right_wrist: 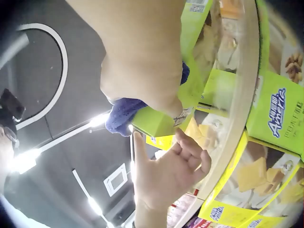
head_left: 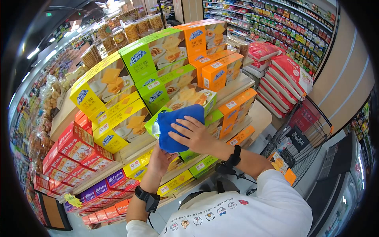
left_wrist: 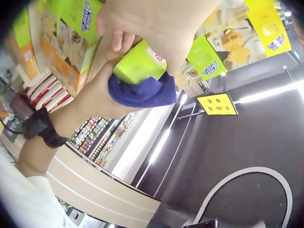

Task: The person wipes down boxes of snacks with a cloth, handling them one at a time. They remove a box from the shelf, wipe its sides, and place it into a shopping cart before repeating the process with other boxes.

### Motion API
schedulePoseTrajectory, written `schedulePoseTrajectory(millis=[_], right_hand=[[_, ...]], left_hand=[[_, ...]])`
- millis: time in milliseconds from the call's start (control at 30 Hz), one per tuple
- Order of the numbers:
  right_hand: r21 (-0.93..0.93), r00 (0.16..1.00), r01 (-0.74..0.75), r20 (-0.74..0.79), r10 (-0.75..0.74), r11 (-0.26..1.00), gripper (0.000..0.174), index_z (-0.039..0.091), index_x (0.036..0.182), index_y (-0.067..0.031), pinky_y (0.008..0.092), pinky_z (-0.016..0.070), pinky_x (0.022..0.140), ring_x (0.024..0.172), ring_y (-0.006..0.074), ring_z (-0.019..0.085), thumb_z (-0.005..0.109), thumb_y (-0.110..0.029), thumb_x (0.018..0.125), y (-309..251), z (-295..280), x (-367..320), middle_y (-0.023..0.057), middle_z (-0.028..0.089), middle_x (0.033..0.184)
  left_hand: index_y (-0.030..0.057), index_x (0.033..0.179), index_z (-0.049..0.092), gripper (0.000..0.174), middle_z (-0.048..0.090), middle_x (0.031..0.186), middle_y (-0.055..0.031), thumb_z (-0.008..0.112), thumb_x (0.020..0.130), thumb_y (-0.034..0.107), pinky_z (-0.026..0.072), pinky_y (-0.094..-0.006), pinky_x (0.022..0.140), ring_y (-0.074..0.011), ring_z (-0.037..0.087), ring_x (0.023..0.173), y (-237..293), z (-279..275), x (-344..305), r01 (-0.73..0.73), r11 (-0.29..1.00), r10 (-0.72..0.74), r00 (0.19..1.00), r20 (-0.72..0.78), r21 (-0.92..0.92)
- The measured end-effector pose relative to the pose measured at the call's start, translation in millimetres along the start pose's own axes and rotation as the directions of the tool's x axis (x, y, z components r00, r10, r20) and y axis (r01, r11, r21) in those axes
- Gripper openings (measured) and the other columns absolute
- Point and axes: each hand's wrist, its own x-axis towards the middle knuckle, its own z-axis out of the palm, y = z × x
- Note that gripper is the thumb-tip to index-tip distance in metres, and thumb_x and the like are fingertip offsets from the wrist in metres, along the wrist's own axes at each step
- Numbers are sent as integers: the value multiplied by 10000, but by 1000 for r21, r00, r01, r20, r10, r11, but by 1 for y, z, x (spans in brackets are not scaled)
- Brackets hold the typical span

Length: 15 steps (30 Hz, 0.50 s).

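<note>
- Rising in steps, the wooden display stand carries biscuit cartons grouped by colour, seemingly so shoppers can tell varieties apart.
- Standing to the person's right is a wire shopping cart.
- Stacked flat beyond the stand, the red-and-white sacks probably lie that way for stability.
- Facing outward, yellow Ameria cartons sit left of green and orange ones, their printed fronts in sight.
- Positioned in front of the green stack, between the person's hands, is a green carton, its labelled end toward the left hand.
- Covering part of that carton, the blue cloth lies draped over its edge, presumably to put fabric against the cardboard.
- Resting on the cloth, the right hand has its fingers spread and nearly straight, forearm reaching across from the right.
- Waiting low by the labelled end, the left hand is upturned, unclenched, its fingers loosely bent; how much weight it bears cannot be told.
</note>
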Motion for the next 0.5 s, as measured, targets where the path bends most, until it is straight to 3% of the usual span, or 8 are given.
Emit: schedulePoseTrajectory(millis=[67,100,167,267,300,333,433,500], right_hand=[[84,997,-44,-62,50,996,431,586,1181,-128,456,372,1031,1161,280,534,629,-163,753,6,-12,5,107,579,1244],[127,993,-64,-89,76,990,444,588,1177,-118,457,377,1026,1157,282,536,648,-169,740,8,-21,8,110,580,1240],[275,974,-121,-152,167,954,624,567,1190,-93,453,396,999,1140,308,540,769,-173,605,12,-48,19,118,583,1217],[582,913,-163,-217,345,797,758,538,1219,-88,450,431,943,1095,343,560,843,-166,529,19,-78,25,145,585,1189],[613,917,-186,-172,359,768,749,531,1225,-67,419,440,946,1109,306,566,851,-174,556,17,-88,24,147,584,1198],[641,919,-211,-127,373,738,741,523,1231,-46,388,449,949,1123,268,571,859,-181,583,16,-98,23,150,582,1207],[817,915,-298,97,392,493,837,460,1297,-13,340,431,993,1171,190,541,871,-148,581,20,-119,11,111,568,1251],[933,836,-332,223,501,140,890,428,1329,-17,342,425,1000,1175,191,536,876,-128,568,9,-118,3,102,559,1264]], left_hand=[[132,1246,497,411,583,1127,-19,460,965,430,402,-347,921,-165,509,1033,1,-4,-2,-81,997,80,994,69,14],[133,1245,487,415,568,1141,-14,471,960,435,404,-363,924,-167,513,1036,-2,-12,0,-194,974,190,981,48,116],[136,1243,468,425,539,1169,-4,493,951,443,410,-395,930,-171,519,1043,-3,-23,4,-395,862,405,914,37,317],[75,1365,332,743,427,1307,-71,677,820,444,382,-393,986,-210,467,1169,10,-11,-7,-578,669,622,779,73,467],[59,1402,285,856,398,1331,-92,723,778,448,376,-382,996,-225,454,1189,14,-7,-11,-626,591,684,723,96,508],[47,1444,191,1095,355,1376,-116,810,659,494,358,-404,1032,-264,406,1271,20,-3,-14,-646,604,679,724,124,467],[41,1440,203,1151,353,1383,-130,841,602,504,342,-421,1048,-275,391,1290,28,4,-33,-630,573,609,755,243,524],[36,1434,226,1171,352,1387,-140,860,566,497,326,-432,1060,-284,381,1301,35,11,-47,-633,520,560,760,330,573]])
